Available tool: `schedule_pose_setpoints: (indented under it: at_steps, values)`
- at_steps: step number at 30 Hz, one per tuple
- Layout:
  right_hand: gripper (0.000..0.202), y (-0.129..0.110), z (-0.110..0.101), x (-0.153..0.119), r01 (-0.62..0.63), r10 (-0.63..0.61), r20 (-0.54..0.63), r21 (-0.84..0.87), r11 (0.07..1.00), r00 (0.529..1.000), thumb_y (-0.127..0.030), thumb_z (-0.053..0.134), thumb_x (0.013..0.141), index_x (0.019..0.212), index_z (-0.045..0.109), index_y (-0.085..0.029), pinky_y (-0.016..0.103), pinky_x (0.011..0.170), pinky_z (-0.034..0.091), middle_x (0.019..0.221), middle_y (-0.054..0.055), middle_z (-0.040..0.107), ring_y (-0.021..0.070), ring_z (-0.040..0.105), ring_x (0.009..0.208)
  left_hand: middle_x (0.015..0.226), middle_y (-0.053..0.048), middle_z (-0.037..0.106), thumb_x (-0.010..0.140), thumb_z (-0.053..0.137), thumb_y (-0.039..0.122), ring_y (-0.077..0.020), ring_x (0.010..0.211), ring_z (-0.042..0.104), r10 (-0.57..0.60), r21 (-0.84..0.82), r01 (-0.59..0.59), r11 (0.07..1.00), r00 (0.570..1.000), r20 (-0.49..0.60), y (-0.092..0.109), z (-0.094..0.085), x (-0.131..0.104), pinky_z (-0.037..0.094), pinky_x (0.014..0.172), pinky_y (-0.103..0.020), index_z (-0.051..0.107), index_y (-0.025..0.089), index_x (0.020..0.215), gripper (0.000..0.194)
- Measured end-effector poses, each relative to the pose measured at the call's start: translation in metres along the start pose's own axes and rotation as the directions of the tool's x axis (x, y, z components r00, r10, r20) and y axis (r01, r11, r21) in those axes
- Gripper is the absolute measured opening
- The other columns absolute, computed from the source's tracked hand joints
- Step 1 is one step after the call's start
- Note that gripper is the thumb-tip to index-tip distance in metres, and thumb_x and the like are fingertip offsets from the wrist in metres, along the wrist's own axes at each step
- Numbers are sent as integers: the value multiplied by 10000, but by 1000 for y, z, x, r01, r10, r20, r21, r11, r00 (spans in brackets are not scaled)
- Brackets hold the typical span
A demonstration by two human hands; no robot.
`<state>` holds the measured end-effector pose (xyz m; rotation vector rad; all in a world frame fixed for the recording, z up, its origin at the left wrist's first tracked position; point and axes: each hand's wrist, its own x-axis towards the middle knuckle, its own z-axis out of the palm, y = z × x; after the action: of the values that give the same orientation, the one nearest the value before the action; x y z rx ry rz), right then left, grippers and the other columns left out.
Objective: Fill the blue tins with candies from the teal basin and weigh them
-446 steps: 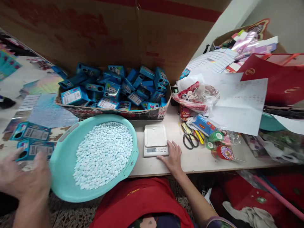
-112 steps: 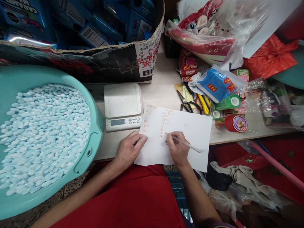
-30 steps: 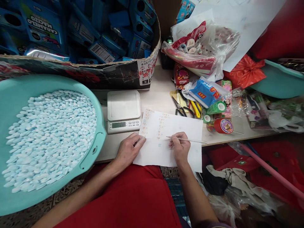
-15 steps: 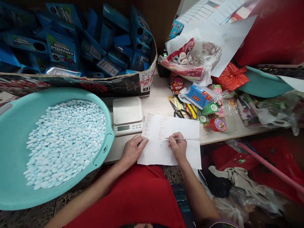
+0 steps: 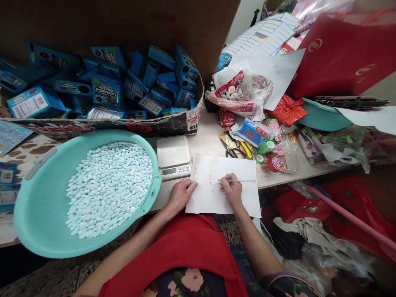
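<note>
Sheet of paper (image 5: pixel 204 203): lies on the table (image 5: pixel 206 127), right of and nearer than the scale (image 5: pixel 173 152), its near right corner projecting past the table edge.

Right hand (image 5: pixel 232 193): I pinch a slim, clear pen (image 5: pixel 246 180) between thumb and fingers, its tip directed left at the written columns. I cannot tell whether the tip touches the paper.

Left hand (image 5: pixel 180 194): I rest it at the sheet's left edge, fingers curled and thumb at the margin. I cannot tell whether it pinches anything.

Hazards, in my judgement:
1. Overhang. If I press beyond the table edge, the unsupported paper may bend and spoil a stroke.
2. Slip. If my left hand bears too lightly, the sheet may turn under the pen.
3. Contact. The scale stands just beside the far left corner; a leftward push could crumple the paper against it.
4. Basin. The teal basin (image 5: pixel 37 210) of pale blue tablets (image 5: pixel 108 189) juts past the near edge; a knock from my left forearm (image 5: pixel 130 247) could shift it.

Appearance: white and mostly flat, with two columns of small reddish handwriting on the left half. The characters are too small to read.
</note>
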<state>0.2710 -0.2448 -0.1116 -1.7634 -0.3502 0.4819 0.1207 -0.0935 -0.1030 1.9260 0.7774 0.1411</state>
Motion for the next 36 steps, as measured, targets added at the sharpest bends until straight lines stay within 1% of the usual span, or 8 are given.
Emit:
schedule_pose_setpoints:
  at_steps: [5,12,23,25,29,31,33,36]
  values:
    - [222,-3,0,1,-22,23,-26,30,999,999,-390,630,751,754,519,-198,200,399,442,559,-54,571,103,553,448,818,-37,679,883,478,383,-192,801,605,-19,18,19,1000,1000,3,5,0,2,427,727,-297,680,196,731,315]
    - [250,-7,0,3,-75,78,-36,82,994,996,-401,656,746,803,539,-188,194,416,446,607,-46,596,94,552,478,834,-48,669,900,464,373,-193,820,608,-10,126,8,992,1000,10,9,0,3,418,743,-299,671,190,720,329]
    - [254,-13,-4,6,-124,129,-25,157,980,991,-377,692,748,819,558,-173,184,429,436,599,-45,601,82,534,476,853,-43,658,927,441,367,-200,853,613,-9,130,1,991,998,59,11,-3,1,426,768,-300,673,197,766,329]
    - [255,-14,-5,6,-116,121,-24,169,979,992,-381,691,758,826,558,-175,185,432,438,603,-48,599,80,530,476,885,-44,657,943,430,375,-204,876,619,-2,185,-13,983,997,77,14,-6,-2,429,766,-298,687,206,822,331]
    - [263,-17,-8,6,-89,95,-20,186,978,995,-389,699,767,846,562,-179,197,441,457,657,-37,622,84,545,494,1027,-53,637,979,385,391,-196,854,634,21,416,-50,908,997,75,19,-11,-12,432,692,-285,692,236,992,345]
    - [261,-19,-10,5,-82,87,-16,187,979,996,-385,706,765,835,566,-177,199,442,462,655,-34,626,87,549,495,1128,-56,627,984,386,375,-176,810,639,51,494,-73,867,997,58,20,-12,-18,433,649,-275,685,239,1038,333]
    - [254,-20,-12,4,-77,82,-17,186,979,996,-381,708,769,827,569,-177,199,443,464,641,-35,622,87,550,494,1227,-58,608,987,390,360,-165,805,643,125,541,-105,835,992,0,20,-13,-24,441,637,-269,684,233,1052,327]
    - [242,-23,-15,-1,-63,67,-18,188,980,998,-376,710,775,828,580,-179,201,447,470,639,-36,622,89,555,497,1145,-76,648,991,381,359,-182,845,646,244,581,-145,801,965,-95,19,-16,-29,456,660,-271,685,214,1076,348]
